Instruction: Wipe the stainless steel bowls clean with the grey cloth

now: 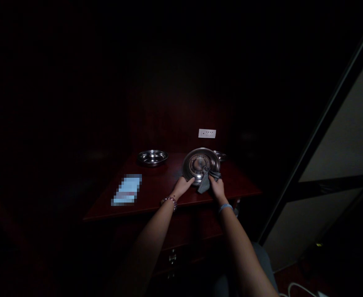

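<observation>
My L grip [184, 186] pinches the steel bowl [200, 154], tilted over the counter [156, 185]; R grip [217, 187] pinches the cloth [203, 185] against it — prob. wiping; next stroke needs L steady, cloth flat.

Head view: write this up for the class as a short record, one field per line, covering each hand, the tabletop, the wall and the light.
Left hand: grips the near rim of a metal dish
Right hand: holds a grey cloth against that dish
Dish pose: tilted
Tabletop: second dish, back left; shiny metal item, partly hidden behind the held dish; pixelated pale-blue item, front left
Wall: white socket panel
Light: dim
</observation>
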The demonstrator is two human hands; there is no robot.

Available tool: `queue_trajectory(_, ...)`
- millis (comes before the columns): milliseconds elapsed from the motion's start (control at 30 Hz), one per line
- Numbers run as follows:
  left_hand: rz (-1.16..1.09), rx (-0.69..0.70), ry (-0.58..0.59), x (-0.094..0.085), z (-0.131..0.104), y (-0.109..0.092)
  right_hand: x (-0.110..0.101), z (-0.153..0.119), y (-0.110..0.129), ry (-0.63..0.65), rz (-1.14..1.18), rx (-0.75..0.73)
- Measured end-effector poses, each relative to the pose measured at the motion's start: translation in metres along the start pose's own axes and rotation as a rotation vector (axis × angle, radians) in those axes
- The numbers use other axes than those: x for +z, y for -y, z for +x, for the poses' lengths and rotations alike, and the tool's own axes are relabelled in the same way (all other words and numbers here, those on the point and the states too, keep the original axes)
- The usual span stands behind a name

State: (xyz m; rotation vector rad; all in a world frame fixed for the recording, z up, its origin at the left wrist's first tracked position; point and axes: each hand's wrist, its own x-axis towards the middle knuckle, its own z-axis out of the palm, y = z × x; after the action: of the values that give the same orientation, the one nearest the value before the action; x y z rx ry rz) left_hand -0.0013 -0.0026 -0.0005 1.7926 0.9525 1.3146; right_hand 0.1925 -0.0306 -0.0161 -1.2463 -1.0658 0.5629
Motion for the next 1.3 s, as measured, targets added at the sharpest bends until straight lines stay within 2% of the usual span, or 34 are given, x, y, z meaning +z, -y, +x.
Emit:
queue_trajectory(467,0.000,-0.076,-0.047,0.0006,0.0027,0.0046,0.0013,0.0017,-0.0032,0.006,0.001,-0.005)
queue_trajectory(933,-0.021,-0.030,-0.033,0.0001,0.0007,0.0008,-0.0005,0.0002,-0.0009,-0.004,-0.034,0.012)
queue_trajectory(1300,-0.017,-0.045,-0.032,-0.0003,-0.0009,0.0004,-0.0003,0.0016,-0.0027,-0.017,-0.030,0.027)
